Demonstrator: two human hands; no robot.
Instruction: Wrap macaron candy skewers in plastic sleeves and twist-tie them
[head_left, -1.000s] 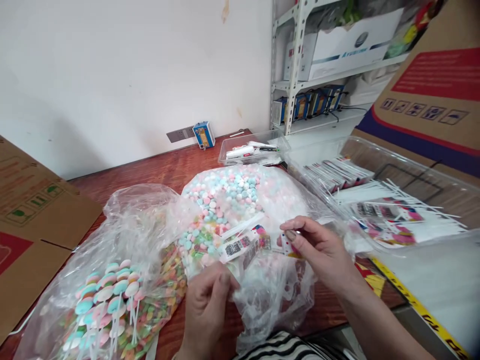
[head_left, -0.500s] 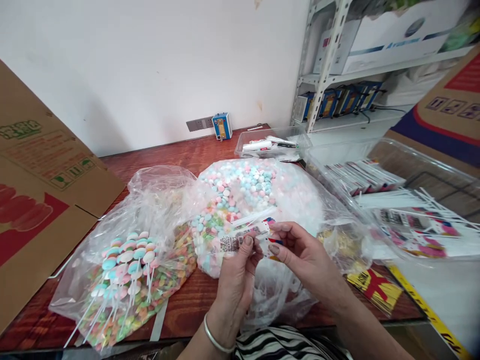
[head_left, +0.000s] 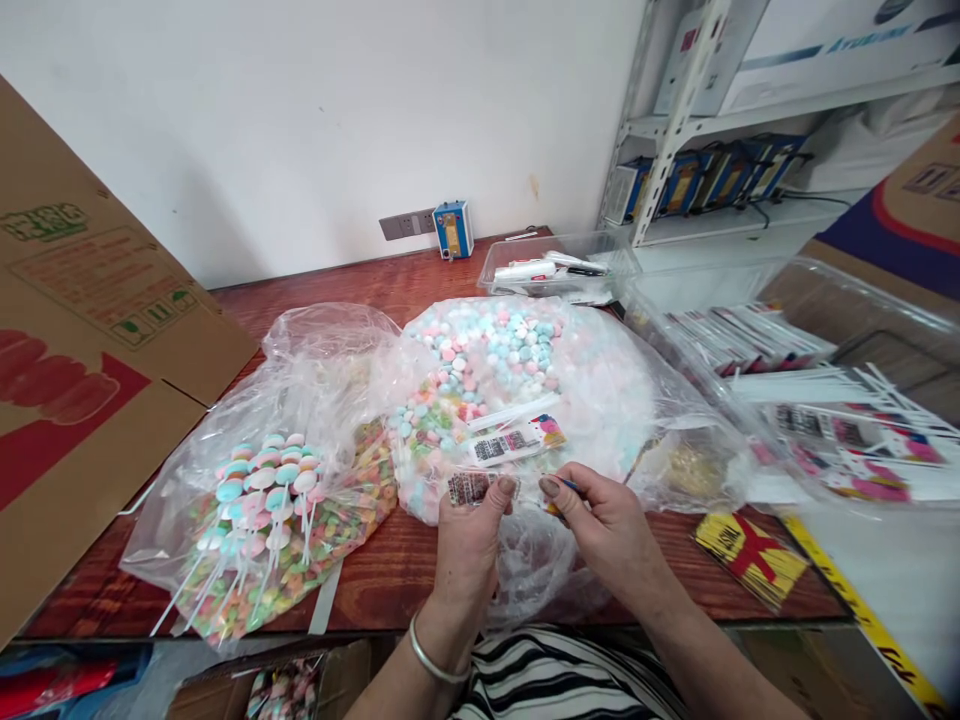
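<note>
My left hand pinches a small printed plastic wrapper between thumb and fingers. Opposite it, my right hand has its thumb and fingertips closed on the colourful end of the same wrapper. Just beyond both hands, a second printed wrapper lies beside white sticks. These rest on a clear bag of pastel candies. To the left, striped candy lollipops on white sticks lie on a bag of coloured gummy rings.
At right stands a clear bin with wrappers and sticks; a smaller clear tray holds pens. Golden ties lie in plastic near a yellow-and-red packet. Cardboard boxes flank the table. A blue device stands by the wall.
Both hands have drawn slightly down, nearer my body, with the wrapper. The second wrapper on the candy bag now shows fully. The view has tilted a little downward, revealing a box below the table.
</note>
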